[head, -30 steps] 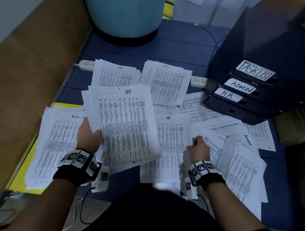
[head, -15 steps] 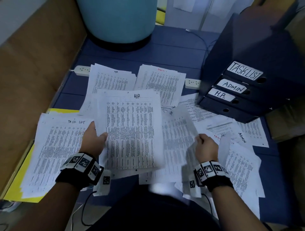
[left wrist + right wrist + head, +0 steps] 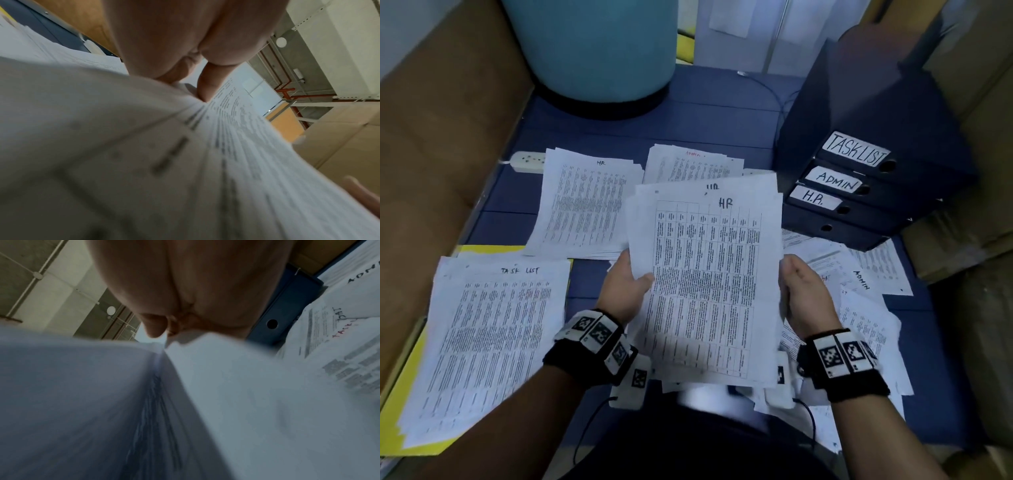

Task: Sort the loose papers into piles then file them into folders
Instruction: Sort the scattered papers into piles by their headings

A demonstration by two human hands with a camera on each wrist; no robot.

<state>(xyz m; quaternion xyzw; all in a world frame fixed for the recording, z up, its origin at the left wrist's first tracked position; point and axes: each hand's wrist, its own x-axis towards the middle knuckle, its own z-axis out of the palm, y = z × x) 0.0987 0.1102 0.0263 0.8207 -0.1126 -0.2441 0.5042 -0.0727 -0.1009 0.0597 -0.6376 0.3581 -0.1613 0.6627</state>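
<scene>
I hold a stack of HR papers (image 3: 709, 274) raised above the floor between both hands. My left hand (image 3: 628, 281) grips its left edge, thumb on top (image 3: 207, 84). My right hand (image 3: 799, 291) grips the right edge, and the sheets (image 3: 185, 402) fill its wrist view. On the floor lie an HR pile (image 3: 585, 202), an ADMIN pile (image 3: 688, 168) partly hidden behind the held stack, and a TASK LIST pile (image 3: 489, 335). Loose unsorted sheets (image 3: 859, 308) lie at the right. Dark folders (image 3: 859, 192) labelled TASK LIST, ADMIN and H.R. are stacked at the right.
A yellow folder (image 3: 400, 431) lies under the TASK LIST pile. A teal round bin (image 3: 592, 51) stands at the back. A white power strip (image 3: 527, 161) lies behind the HR pile. Brown boards flank the blue floor (image 3: 688, 120) on both sides.
My right hand picked up more HR sheets from the floor and brought them to the left hand's sheets. Both hands now hold one stack, lifted and centred.
</scene>
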